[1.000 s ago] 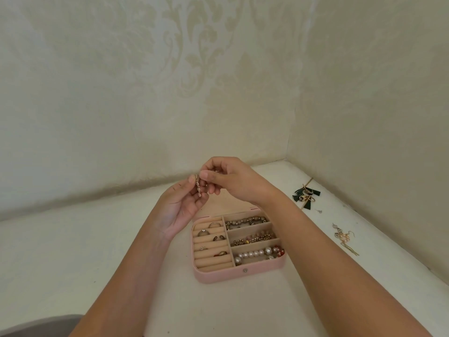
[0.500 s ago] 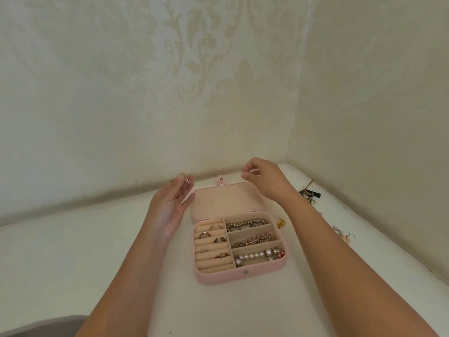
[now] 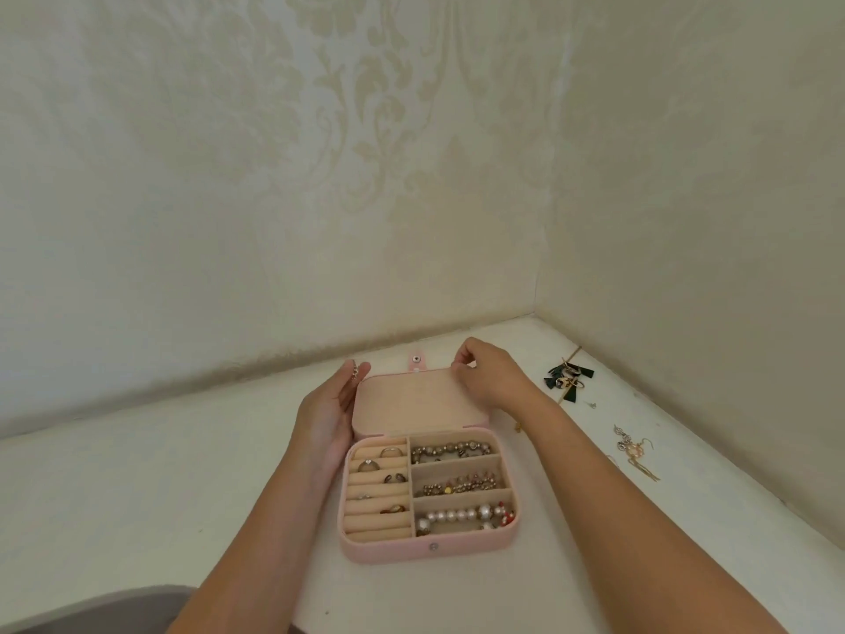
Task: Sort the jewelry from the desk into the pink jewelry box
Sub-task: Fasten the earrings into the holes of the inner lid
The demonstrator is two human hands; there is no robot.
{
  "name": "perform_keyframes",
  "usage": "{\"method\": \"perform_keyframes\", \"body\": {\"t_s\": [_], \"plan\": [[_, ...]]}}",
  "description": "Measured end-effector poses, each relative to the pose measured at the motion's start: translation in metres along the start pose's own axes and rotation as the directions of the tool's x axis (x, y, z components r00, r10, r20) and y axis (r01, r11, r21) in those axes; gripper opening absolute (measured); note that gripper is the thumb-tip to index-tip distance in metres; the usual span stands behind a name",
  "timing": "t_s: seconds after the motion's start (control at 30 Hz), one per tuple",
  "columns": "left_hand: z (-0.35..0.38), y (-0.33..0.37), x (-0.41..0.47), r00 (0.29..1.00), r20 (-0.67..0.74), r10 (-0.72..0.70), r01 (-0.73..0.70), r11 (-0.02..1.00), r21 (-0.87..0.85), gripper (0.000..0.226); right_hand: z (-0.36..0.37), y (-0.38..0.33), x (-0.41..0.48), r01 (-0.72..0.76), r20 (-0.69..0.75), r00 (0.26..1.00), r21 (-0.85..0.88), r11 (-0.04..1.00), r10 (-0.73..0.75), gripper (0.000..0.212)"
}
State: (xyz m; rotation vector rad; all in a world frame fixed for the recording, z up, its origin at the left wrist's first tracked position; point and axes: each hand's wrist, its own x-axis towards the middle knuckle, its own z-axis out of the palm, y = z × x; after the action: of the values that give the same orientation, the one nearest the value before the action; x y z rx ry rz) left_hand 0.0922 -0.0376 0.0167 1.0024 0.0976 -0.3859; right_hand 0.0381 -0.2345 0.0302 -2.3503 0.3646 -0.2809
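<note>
The pink jewelry box [image 3: 388, 553] lies open on the white desk, its lid [image 3: 418, 402] tilted back. Rings sit in the left slots and three bead and pearl bracelets [image 3: 464, 517] fill the right compartments. My left hand [image 3: 327, 416] stands beside the lid's left edge, palm toward it, and pinches a small gold earring [image 3: 354, 372] at the fingertips. My right hand [image 3: 491, 379] has its fingers curled on the lid's far right corner.
Dark green tassel earrings [image 3: 567, 379] lie near the wall corner on the right. A heap of gold and pearl earrings [image 3: 633, 450] lies closer along the right wall. Walls close in behind and to the right. A grey edge [image 3: 91, 610] shows at bottom left.
My hands held the earring together above the box, then parted. The left kept the earring and dropped beside the lid; the right moved down to the lid's far right corner.
</note>
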Motion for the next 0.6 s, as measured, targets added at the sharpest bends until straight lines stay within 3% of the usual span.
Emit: {"method": "perform_keyframes", "body": {"t_s": [0.2, 0.47, 0.6], "plan": [[0.002, -0.013, -0.044, 0.997, -0.077, -0.003, 0.001, 0.999, -0.034, 0.01, -0.001, -0.009, -0.029, 0.058, 0.076, 0.996, -0.129, 0.99, -0.048, 0.012], [-0.007, -0.019, -0.075, 0.999, -0.037, 0.006, -0.011, 0.991, -0.135, 0.011, 0.017, -0.018, -0.053, 0.144, -0.064, 0.988, -0.001, 0.99, -0.143, 0.006], [-0.008, -0.018, -0.074, 1.0, -0.022, 0.01, -0.013, 0.99, -0.137, 0.01, 0.021, -0.02, -0.055, 0.203, -0.049, 0.978, -0.009, 0.979, -0.203, 0.006]]}}
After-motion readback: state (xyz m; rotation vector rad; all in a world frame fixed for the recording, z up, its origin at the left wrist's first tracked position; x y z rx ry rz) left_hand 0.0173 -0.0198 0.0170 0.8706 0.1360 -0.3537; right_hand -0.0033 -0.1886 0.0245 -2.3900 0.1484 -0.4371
